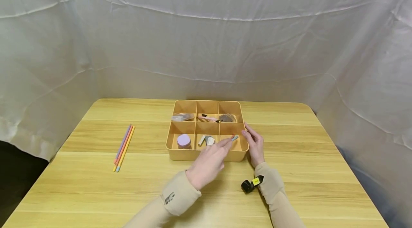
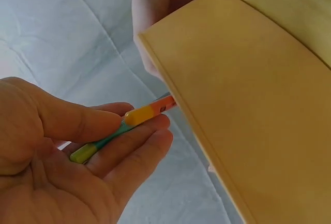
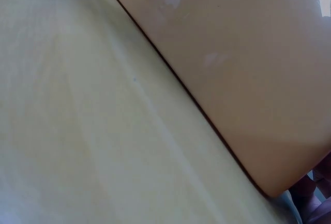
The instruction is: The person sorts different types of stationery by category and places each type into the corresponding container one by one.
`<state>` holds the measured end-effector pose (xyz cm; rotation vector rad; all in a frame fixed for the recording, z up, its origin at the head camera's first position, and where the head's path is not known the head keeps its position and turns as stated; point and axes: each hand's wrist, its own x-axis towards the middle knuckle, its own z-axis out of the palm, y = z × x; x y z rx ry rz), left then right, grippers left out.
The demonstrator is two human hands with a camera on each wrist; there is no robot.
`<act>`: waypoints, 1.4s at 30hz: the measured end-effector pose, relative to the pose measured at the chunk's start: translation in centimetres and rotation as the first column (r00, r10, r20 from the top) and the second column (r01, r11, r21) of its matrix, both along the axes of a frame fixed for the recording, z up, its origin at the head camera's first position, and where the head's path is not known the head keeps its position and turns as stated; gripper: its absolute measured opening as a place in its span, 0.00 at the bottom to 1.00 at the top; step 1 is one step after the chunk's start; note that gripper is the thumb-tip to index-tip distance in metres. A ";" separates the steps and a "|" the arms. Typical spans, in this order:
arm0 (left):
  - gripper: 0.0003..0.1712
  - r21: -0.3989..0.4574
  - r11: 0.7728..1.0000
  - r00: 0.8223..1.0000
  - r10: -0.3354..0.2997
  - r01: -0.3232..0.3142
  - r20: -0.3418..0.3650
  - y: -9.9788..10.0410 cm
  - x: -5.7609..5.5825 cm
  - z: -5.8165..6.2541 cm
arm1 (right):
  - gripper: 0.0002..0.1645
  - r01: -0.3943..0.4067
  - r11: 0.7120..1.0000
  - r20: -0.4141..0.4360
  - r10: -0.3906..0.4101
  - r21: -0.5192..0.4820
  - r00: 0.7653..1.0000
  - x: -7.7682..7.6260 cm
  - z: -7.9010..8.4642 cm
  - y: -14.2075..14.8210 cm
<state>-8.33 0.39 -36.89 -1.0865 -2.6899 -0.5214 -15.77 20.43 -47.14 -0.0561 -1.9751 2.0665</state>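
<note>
My left hand (image 1: 208, 161) pinches two slim pencils between thumb and fingers over the front right compartment of a tan six-compartment organizer box (image 1: 183, 155). In the left wrist view one pencil is coral with a yellow end (image 2: 147, 113), the other teal with a green end (image 2: 88, 151); their far parts are hidden behind the box wall. My right hand (image 1: 255, 147) holds the box's right side, thumb over the rim and fingers along the outside. In the right wrist view some of its fingers (image 3: 305, 193) show darkly at the box corner.
Several coloured pencils (image 1: 123, 147) lie together on the table's left. In the box are a lilac-lidded jar (image 1: 184, 141), small white blocks (image 1: 210, 141), a clear packet (image 1: 182, 117), pink-and-black items (image 1: 209, 118) and a dark round item (image 1: 227, 118). A grey curtain (image 1: 206, 49) hangs behind.
</note>
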 end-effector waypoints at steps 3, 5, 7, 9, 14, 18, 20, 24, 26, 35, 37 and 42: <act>0.42 -0.011 1.000 0.999 0.002 -0.002 -0.033 0.2 0.0 -0.3 | 0.26 0.003 1.000 0.004 -0.003 0.001 1.000 0.0 0.0 0.0; 0.42 -0.022 1.000 0.999 0.008 -0.009 -0.052 0.3 0.0 -0.5 | 0.26 0.006 1.000 0.007 -0.006 0.006 1.000 0.0 0.0 -0.1; 0.42 -0.042 0.999 0.998 0.019 -0.022 -0.066 0.4 -0.1 -0.7 | 0.26 0.010 1.000 0.010 -0.010 0.010 1.000 0.0 0.0 -0.1; 0.42 -0.068 0.997 0.997 0.032 -0.038 -0.077 0.5 -0.1 -0.9 | 0.26 0.010 1.000 0.014 -0.010 0.010 1.000 0.0 0.0 -0.1; 0.40 -0.122 0.990 0.994 0.061 -0.072 -0.089 0.8 -0.2 -1.3 | 0.26 0.014 1.000 0.020 -0.014 0.016 1.000 0.0 0.0 -0.1; 0.37 -0.142 0.986 0.992 0.074 -0.088 -0.107 1.0 -0.3 -1.6 | 0.26 0.015 1.000 0.024 -0.016 0.017 1.000 0.0 0.0 -0.1; 0.37 -0.142 0.986 0.990 0.074 -0.090 -0.116 1.0 -0.4 -1.7 | 0.26 0.014 1.000 0.027 -0.014 0.018 1.000 0.0 0.0 -0.1; 0.37 -0.118 0.990 0.993 0.064 -0.076 -0.100 0.9 -0.5 -1.9 | 0.26 0.012 1.000 0.027 -0.013 0.019 1.000 0.0 -0.1 -0.1; 0.35 -0.079 0.995 0.996 0.049 -0.055 -0.079 0.6 -0.6 -1.8 | 0.26 0.009 1.000 0.020 -0.010 0.015 1.000 0.0 -0.1 -0.1; 0.17 0.504 0.855 0.993 0.088 -0.118 0.082 -5.0 -2.3 -2.4 | 0.26 -0.009 1.000 -0.012 0.008 -0.019 1.000 0.1 -0.1 -0.4; 0.17 0.566 0.802 0.982 0.154 -0.190 0.111 -7.4 -3.2 -2.3 | 0.26 -0.007 0.999 -0.014 0.006 -0.039 1.000 0.1 -0.1 -0.3; 0.20 0.483 0.751 0.892 0.363 -0.451 0.268 -14.7 -5.3 -2.0 | 0.26 -0.004 0.999 -0.013 0.004 -0.053 1.000 0.1 0.0 -0.2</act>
